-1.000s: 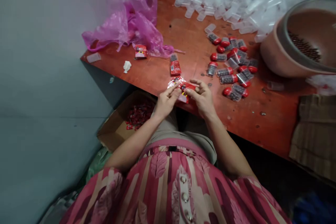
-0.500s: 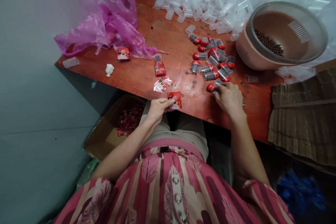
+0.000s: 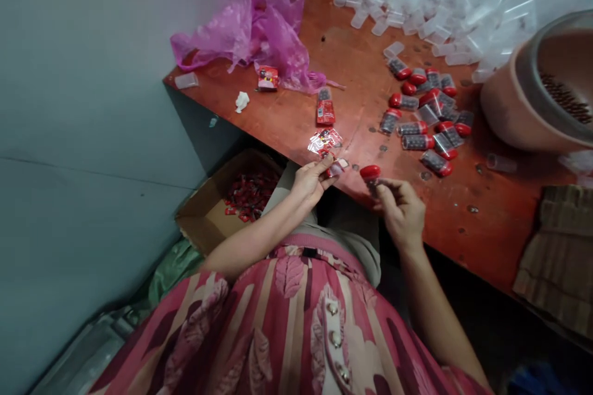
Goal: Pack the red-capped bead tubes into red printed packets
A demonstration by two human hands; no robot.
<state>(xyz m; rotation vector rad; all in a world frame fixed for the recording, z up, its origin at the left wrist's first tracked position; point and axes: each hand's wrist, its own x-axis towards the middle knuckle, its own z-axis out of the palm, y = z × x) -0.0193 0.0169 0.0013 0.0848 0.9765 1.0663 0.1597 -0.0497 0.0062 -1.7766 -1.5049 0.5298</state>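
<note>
**Right hand brings a capped tube back beside the packet**

Taking the gap between the hands as the clock's centre, the right hand, at 4 o'clock, has left the tube cluster and now pinches a red-capped tube between thumb and fingers, cap upward. The left hand, at 9, pinches a red packet, now tilted. Both are occupied, tube and packet near each other but apart, at the edge of the counter.

An open box of red pieces sits lower, at 8. Just beyond the left hand, toward 11, lie shiny packets, then a packet with a tube. The cluster of filled tubes lies at 2; farther off are a bowl at 2, a pink bag at 11 and clear tubes at 1.
</note>
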